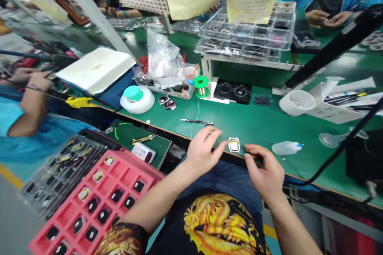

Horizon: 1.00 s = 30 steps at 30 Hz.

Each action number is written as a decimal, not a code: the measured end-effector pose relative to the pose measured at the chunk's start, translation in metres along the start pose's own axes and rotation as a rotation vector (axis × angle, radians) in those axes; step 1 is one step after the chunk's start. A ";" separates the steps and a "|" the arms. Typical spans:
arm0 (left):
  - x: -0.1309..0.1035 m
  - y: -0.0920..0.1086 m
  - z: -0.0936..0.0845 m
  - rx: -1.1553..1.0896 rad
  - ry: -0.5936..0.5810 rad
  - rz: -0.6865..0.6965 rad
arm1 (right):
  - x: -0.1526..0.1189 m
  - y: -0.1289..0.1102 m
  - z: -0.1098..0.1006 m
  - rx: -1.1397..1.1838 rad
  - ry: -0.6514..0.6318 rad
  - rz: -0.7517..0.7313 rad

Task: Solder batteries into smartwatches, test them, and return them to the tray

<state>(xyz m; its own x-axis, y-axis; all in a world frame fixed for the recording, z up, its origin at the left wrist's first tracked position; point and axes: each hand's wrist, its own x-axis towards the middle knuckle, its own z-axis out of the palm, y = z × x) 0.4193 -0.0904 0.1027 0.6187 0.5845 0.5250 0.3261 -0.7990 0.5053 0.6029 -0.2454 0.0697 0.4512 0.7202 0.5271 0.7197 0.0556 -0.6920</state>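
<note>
A silver watch case lies near the bench's front edge, with a yellow-edged white square inside it. My left hand hovers just left of the case, its thumb and fingers apart and nothing visible between them. Beyond its fingertips are a pair of tweezers and a small dark piece, partly hidden by the fingers. To the right of the case is my right hand, fingers loosely bent and thumb apart, not touching the case.
A red tray of watch parts stands at the lower left. Behind the hands are a solder spool, a white bottle with a green cap and a black tray. At right lies a squeeze bottle; a black arm slants overhead.
</note>
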 end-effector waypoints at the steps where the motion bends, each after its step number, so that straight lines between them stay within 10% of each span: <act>1: 0.003 -0.003 -0.004 0.092 0.019 -0.038 | -0.002 0.001 0.000 0.035 0.017 0.051; 6: 0.015 -0.015 -0.012 0.458 -0.166 -0.105 | -0.005 0.010 0.000 0.101 0.032 0.177; 14: 0.012 -0.021 -0.010 0.422 -0.198 -0.144 | -0.003 0.015 0.001 -0.021 0.019 0.079; 23: 0.006 -0.014 -0.032 -0.085 -0.118 -0.161 | 0.007 0.001 -0.005 0.041 -0.085 -0.060; 30: -0.012 0.022 -0.055 -0.719 -0.495 -0.075 | 0.003 -0.039 -0.020 0.095 -0.374 -0.288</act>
<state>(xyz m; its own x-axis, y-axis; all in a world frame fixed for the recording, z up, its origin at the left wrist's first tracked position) 0.3796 -0.1068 0.1451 0.9075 0.3696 0.1997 -0.0479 -0.3810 0.9233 0.5863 -0.2594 0.1082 0.0072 0.8646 0.5023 0.7285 0.3396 -0.5950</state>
